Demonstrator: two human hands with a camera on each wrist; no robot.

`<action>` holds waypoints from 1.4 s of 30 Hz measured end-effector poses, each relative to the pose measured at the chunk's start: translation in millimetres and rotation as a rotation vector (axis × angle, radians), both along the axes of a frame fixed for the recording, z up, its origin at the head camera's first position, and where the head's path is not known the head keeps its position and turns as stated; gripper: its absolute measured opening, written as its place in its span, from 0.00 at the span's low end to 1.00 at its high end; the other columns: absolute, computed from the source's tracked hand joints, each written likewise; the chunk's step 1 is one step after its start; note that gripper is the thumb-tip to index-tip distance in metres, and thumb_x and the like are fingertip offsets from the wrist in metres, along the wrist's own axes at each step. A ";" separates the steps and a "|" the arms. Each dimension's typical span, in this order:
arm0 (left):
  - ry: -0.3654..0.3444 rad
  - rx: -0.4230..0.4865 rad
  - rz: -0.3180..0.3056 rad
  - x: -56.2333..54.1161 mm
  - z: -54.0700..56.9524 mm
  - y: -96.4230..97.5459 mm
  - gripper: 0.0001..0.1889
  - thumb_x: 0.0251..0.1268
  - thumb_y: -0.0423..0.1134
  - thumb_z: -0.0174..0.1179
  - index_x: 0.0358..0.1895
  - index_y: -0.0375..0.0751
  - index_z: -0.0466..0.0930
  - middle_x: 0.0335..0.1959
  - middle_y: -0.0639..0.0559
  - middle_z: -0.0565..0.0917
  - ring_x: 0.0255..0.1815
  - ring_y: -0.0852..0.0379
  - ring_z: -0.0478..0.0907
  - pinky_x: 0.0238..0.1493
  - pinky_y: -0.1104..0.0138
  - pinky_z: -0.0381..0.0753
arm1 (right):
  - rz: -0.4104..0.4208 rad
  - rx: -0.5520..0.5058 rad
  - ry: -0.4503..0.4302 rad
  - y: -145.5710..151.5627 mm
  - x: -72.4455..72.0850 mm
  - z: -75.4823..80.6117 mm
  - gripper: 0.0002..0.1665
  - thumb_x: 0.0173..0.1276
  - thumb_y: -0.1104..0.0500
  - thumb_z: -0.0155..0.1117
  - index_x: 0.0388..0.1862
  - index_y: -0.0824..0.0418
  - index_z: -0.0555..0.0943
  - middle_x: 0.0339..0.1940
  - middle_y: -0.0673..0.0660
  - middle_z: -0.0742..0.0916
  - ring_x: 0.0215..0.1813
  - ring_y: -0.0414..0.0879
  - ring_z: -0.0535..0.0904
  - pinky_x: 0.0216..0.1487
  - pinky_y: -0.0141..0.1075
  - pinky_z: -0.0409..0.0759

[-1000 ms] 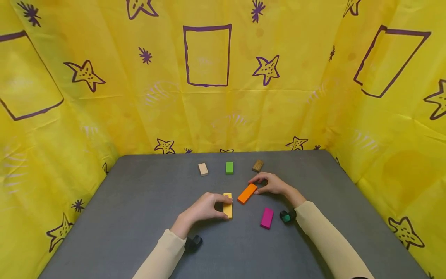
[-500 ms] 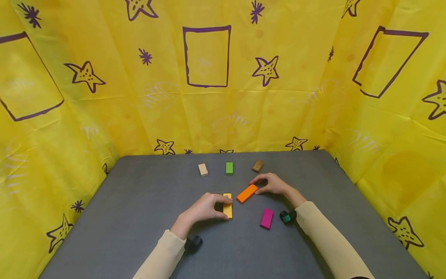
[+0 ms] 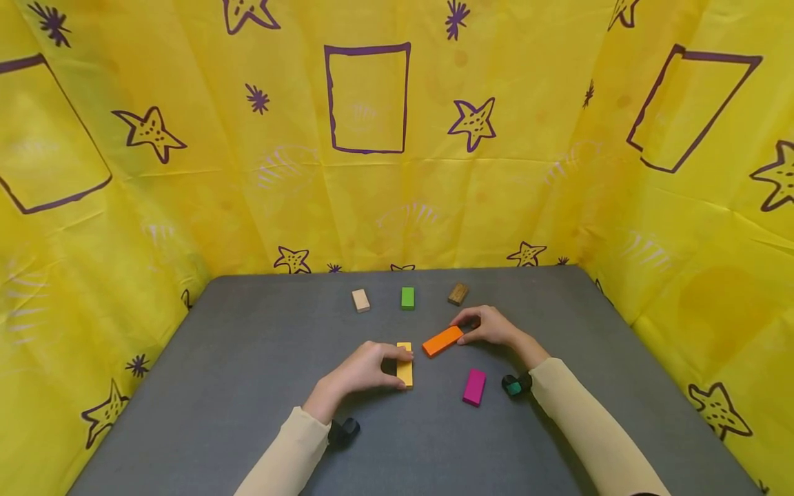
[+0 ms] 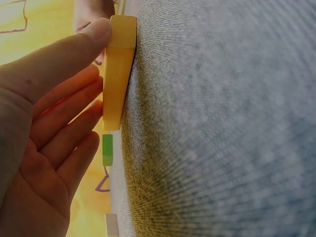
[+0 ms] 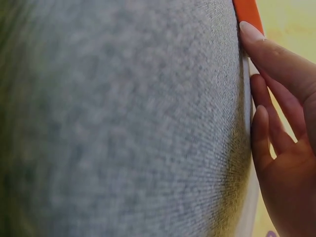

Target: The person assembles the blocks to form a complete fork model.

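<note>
My left hand [image 3: 362, 368] pinches a yellow block [image 3: 404, 373] that lies lengthwise on the grey table, thumb and finger on it. In the left wrist view the thumb sits at the near end of the yellow block [image 4: 117, 79], with the other fingers stretched behind it. To the right, an orange block [image 3: 442, 342] lies slanted, its right end between the thumb and fingers of my right hand [image 3: 491, 326]. Only a corner of the orange block [image 5: 248, 15] shows in the right wrist view, beside the thumb. A gap separates the yellow and orange blocks.
A magenta block [image 3: 474, 388] lies nearer to me, below the orange one. Along the back stand a beige block [image 3: 360, 301], a green block [image 3: 407, 298] and a brown wooden block [image 3: 458, 294]. A yellow patterned curtain [image 3: 372, 207] encloses the table [image 3: 260, 344].
My right hand has shifted slightly right, and the orange block has turned clockwise, so it now lies closer to sideways. The left hand and the yellow block have stayed put.
</note>
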State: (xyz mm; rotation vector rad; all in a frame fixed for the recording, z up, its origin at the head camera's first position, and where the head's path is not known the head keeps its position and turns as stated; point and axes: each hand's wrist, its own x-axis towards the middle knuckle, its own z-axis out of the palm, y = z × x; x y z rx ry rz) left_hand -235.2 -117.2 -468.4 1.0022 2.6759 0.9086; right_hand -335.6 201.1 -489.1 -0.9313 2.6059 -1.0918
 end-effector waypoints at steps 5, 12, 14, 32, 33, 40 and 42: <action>0.011 0.003 -0.009 -0.4 -0.1 -0.7 0.27 0.48 0.48 0.73 0.55 0.49 0.81 0.52 0.63 0.82 0.57 0.63 0.76 0.61 0.63 0.74 | -0.021 -0.018 -0.021 3.0 0.3 0.9 0.21 0.51 0.50 0.76 0.44 0.51 0.85 0.43 0.49 0.87 0.46 0.43 0.81 0.52 0.41 0.80; 0.008 0.006 -0.005 -0.3 -0.8 -0.5 0.27 0.47 0.48 0.73 0.55 0.50 0.82 0.52 0.63 0.82 0.56 0.63 0.77 0.60 0.63 0.75 | -0.030 -0.053 0.001 6.6 0.1 -1.8 0.19 0.51 0.53 0.77 0.43 0.51 0.85 0.41 0.49 0.87 0.45 0.41 0.82 0.50 0.39 0.81; 0.000 0.010 -0.001 0.0 -0.4 -0.4 0.27 0.47 0.48 0.73 0.55 0.50 0.82 0.52 0.64 0.82 0.57 0.63 0.76 0.61 0.63 0.74 | -0.035 -0.063 0.004 7.2 0.1 -2.2 0.19 0.51 0.54 0.77 0.43 0.52 0.85 0.41 0.50 0.87 0.44 0.41 0.83 0.49 0.39 0.82; -0.007 0.014 -0.008 -0.5 -1.6 -0.9 0.27 0.48 0.48 0.73 0.55 0.50 0.81 0.53 0.63 0.82 0.57 0.63 0.76 0.61 0.62 0.74 | -0.123 -0.073 -0.084 6.3 4.5 1.6 0.19 0.49 0.54 0.77 0.42 0.56 0.84 0.41 0.55 0.88 0.44 0.45 0.84 0.46 0.37 0.83; -0.011 0.014 -0.006 -0.4 -1.4 -0.9 0.27 0.48 0.47 0.73 0.55 0.50 0.81 0.53 0.63 0.82 0.57 0.63 0.76 0.61 0.62 0.74 | -0.124 -0.074 -0.085 6.3 5.0 1.9 0.19 0.49 0.54 0.77 0.41 0.56 0.84 0.41 0.55 0.88 0.44 0.45 0.85 0.47 0.38 0.83; -0.033 0.009 0.003 -0.3 -0.4 -0.6 0.27 0.48 0.48 0.73 0.56 0.51 0.81 0.53 0.64 0.81 0.58 0.64 0.76 0.62 0.63 0.73 | -0.123 -0.072 -0.089 6.7 6.4 3.6 0.19 0.49 0.55 0.77 0.41 0.58 0.84 0.41 0.57 0.88 0.44 0.48 0.85 0.47 0.40 0.83; -0.033 0.009 0.003 -0.1 0.0 -0.8 0.27 0.48 0.48 0.73 0.56 0.51 0.81 0.53 0.64 0.81 0.58 0.64 0.76 0.62 0.63 0.73 | -0.126 -0.063 -0.089 7.0 6.8 5.2 0.19 0.50 0.55 0.77 0.41 0.57 0.84 0.40 0.56 0.88 0.43 0.47 0.85 0.46 0.38 0.83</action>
